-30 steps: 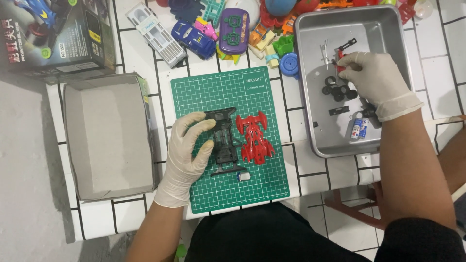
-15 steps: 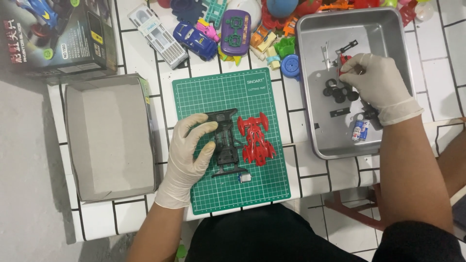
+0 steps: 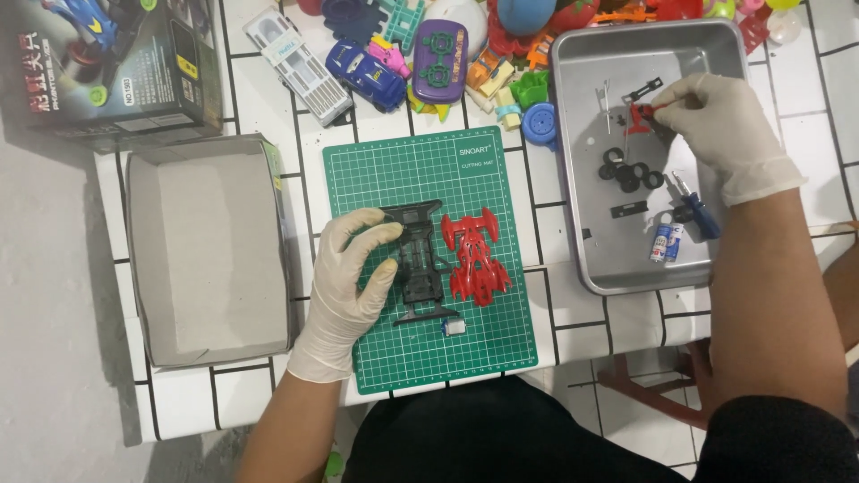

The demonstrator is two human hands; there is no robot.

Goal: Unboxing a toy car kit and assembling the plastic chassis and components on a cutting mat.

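Note:
My gloved left hand (image 3: 349,282) rests on a black toy car chassis (image 3: 420,264) lying on a green cutting mat (image 3: 429,188), fingers curled over its left side. A red car body shell (image 3: 474,258) lies just right of the chassis. My gloved right hand (image 3: 725,125) reaches into a metal tray (image 3: 582,259) and pinches a small red and black part (image 3: 646,116) at its fingertips. Several black tyres (image 3: 631,173), a blue screwdriver (image 3: 698,213) and small batteries (image 3: 667,241) lie in the tray. A small white piece (image 3: 454,328) sits on the mat below the chassis.
An open grey cardboard box (image 3: 210,250) stands left of the mat, with its printed lid (image 3: 107,63) behind it. Colourful toys (image 3: 429,54) crowd the far edge of the white tiled table (image 3: 268,125). A wooden stool (image 3: 653,394) shows below the table's near edge.
My right hand has moved up and right inside the tray, lifting the small red part off the tyres. My left hand stays on the chassis.

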